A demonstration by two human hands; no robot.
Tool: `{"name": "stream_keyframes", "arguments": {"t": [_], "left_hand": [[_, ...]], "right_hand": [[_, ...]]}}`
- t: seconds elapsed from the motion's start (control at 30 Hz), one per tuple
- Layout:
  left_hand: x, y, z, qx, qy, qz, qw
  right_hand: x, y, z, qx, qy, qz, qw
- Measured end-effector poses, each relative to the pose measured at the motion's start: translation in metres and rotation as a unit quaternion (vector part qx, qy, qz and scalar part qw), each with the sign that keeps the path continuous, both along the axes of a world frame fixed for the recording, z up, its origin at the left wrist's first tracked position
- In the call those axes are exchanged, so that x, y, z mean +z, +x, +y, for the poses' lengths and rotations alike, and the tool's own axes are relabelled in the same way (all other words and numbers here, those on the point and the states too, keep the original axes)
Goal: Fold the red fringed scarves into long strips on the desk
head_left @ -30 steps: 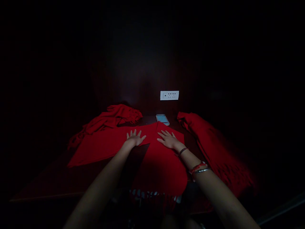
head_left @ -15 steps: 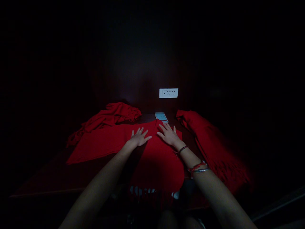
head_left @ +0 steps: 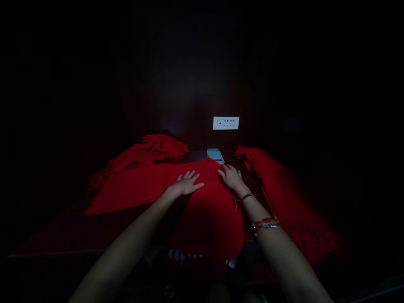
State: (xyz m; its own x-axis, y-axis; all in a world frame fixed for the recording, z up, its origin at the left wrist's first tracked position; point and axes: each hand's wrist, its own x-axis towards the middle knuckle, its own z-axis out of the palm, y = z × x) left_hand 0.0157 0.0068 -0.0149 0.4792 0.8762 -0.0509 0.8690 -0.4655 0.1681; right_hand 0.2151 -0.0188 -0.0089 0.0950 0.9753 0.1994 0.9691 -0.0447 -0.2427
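A red fringed scarf (head_left: 211,214) lies folded at an angle on the dark table; one arm runs left and the other hangs over the front edge. My left hand (head_left: 187,184) rests flat on it near the bend, fingers spread. At the scarf's upper right edge, my right hand (head_left: 232,178) has its fingers curled onto the cloth, the fingertips partly hidden. Dark and red bracelets and a metal bangle circle my right forearm.
Behind the scarf lies a phone (head_left: 215,156) with a lit screen. A crumpled red scarf (head_left: 148,150) is at the back left, and another red fringed scarf (head_left: 274,181) lies on the right. A white socket panel (head_left: 226,123) is on the dark wall.
My right hand has shifted slightly right and toward me, its spread fingers now curled at the scarf's edge. The scarf's right corner no longer sticks out. My left hand stays nearly in place.
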Motion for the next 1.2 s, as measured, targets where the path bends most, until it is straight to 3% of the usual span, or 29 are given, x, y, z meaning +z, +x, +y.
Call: {"name": "stream_keyframes", "arguments": {"t": [0.17, 0.4, 0.53, 0.6, 0.7, 0.77, 0.9, 1.07, 1.2], "left_hand": [[0.01, 0.007, -0.003, -0.024, 0.077, -0.082, 0.993], [0.023, 0.013, -0.012, 0.041, 0.039, -0.128, 0.99], [0.036, 0.003, -0.014, 0.08, 0.02, -0.125, 0.989], [0.038, -0.001, -0.015, 0.084, 0.01, -0.073, 0.994], [0.033, -0.005, -0.015, 0.091, 0.0, 0.01, 0.996], [0.028, -0.004, -0.015, 0.097, 0.015, 0.015, 0.995], [0.018, 0.002, -0.017, 0.077, 0.048, -0.011, 0.996], [0.011, 0.006, -0.017, 0.046, -0.095, 0.051, 0.993], [0.01, -0.002, -0.017, 0.024, -0.08, 0.038, 0.996]], "right_hand": [[0.005, 0.016, 0.002, -0.077, -0.03, -0.001, 0.997], [0.004, 0.012, 0.0, -0.07, -0.014, -0.022, 0.997], [0.005, 0.002, -0.002, 0.007, 0.07, -0.036, 0.997], [0.002, -0.004, -0.002, 0.068, 0.061, -0.048, 0.995], [-0.004, -0.01, 0.0, 0.11, -0.055, -0.052, 0.991], [-0.008, -0.012, 0.0, 0.107, -0.11, -0.05, 0.987], [-0.009, -0.012, 0.001, 0.108, -0.089, -0.051, 0.989], [-0.013, -0.011, 0.01, 0.106, -0.142, -0.065, 0.982], [-0.014, -0.008, 0.016, 0.108, -0.133, -0.074, 0.982]]}}
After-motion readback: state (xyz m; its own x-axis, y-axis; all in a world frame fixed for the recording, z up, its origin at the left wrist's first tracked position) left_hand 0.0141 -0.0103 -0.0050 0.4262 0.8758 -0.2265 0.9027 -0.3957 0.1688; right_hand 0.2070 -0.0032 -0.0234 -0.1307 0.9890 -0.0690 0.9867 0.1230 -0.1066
